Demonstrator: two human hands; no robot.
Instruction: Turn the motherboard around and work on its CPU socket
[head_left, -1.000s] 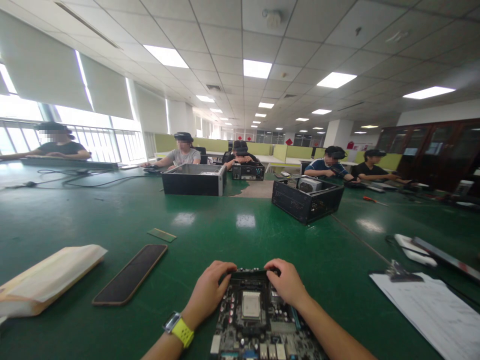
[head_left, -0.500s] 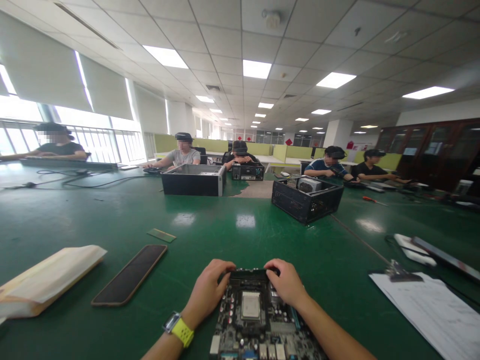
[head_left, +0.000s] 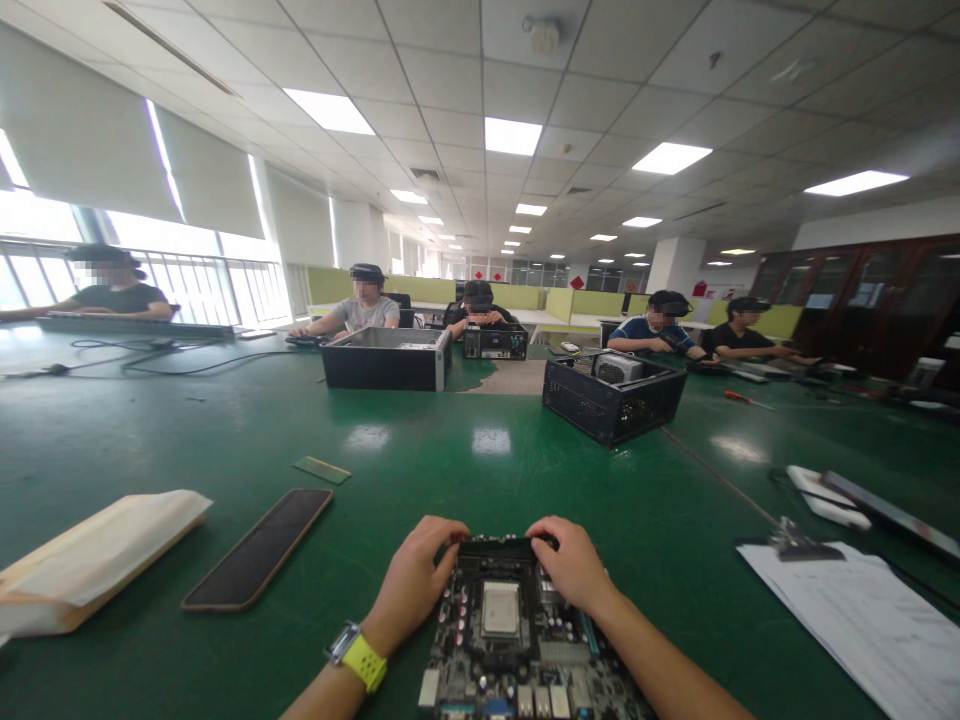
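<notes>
Motherboard [head_left: 517, 655]: lying on green table [head_left: 420, 430], centrally at near side, showing square silver processor [head_left: 500, 609]. Left hand [head_left: 421, 560]: curling narrowly at far left corner, touching edge. Right hand [head_left: 574, 565]: curling narrowly at far right corner, likewise touching; cannot tell, for either, whether gripping. Phone [head_left: 259, 550]: lying left of left hand. Green circuit strip [head_left: 322, 469]: lying just beyond phone. Clipboard [head_left: 806, 550]: bearing papers [head_left: 877, 625], lying well to right.

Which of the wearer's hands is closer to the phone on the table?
The left hand, just right of the phone. The right hand is farther right, across the circuit board.
</notes>
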